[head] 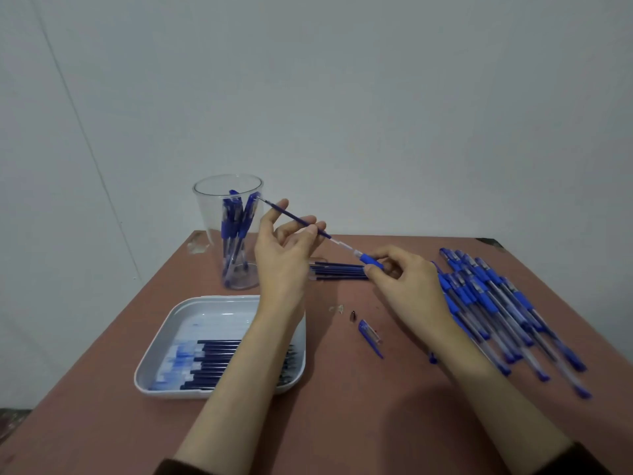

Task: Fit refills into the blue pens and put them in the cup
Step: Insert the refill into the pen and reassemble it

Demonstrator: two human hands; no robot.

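Observation:
My left hand [286, 241] pinches a thin blue refill [294, 217] between thumb and fingers, its tip pointing up left toward the cup. The refill's lower end enters a pen barrel [371, 261] with a blue grip, which my right hand [407, 286] holds above the table. The clear plastic cup [209, 214] stands at the table's back left with several blue pens upright in it. A small row of refills [337, 270] lies on the table behind my hands. A blue pen cap [370, 335] and a small metal tip [352, 316] lie in front of my right hand.
A white tray [154, 368] at the front left holds several dark refills, partly hidden under my left forearm. A pile of blue pens [503, 310] lies at the right. The brown table's [342, 423] far edge meets a grey wall.

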